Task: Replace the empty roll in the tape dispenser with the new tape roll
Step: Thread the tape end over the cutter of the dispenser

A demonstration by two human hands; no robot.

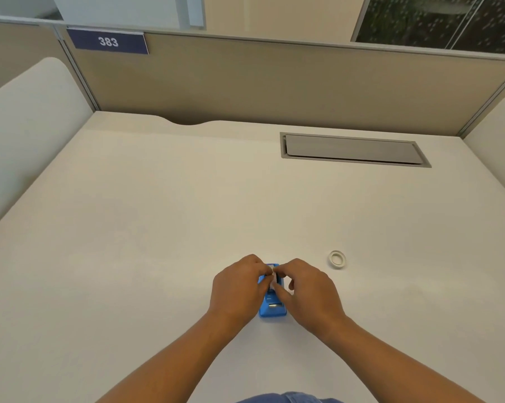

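Observation:
A small blue tape dispenser (273, 308) stands on the white desk (158, 228) near its front edge, with its metal cutter end toward me. My left hand (236, 289) grips the dispenser's left side. My right hand (309, 292) pinches a small white piece, seemingly tape or a roll, at the dispenser's far top; fingers hide most of it. A thin white ring (337, 259), a bare roll core or a thin roll, lies flat on the desk to the right of my hands, apart from them.
A grey cable hatch (353, 149) is set into the desk at the back right. A beige partition (274, 82) with a blue sign reading 383 (108, 42) closes off the back. White side panels stand at left and right.

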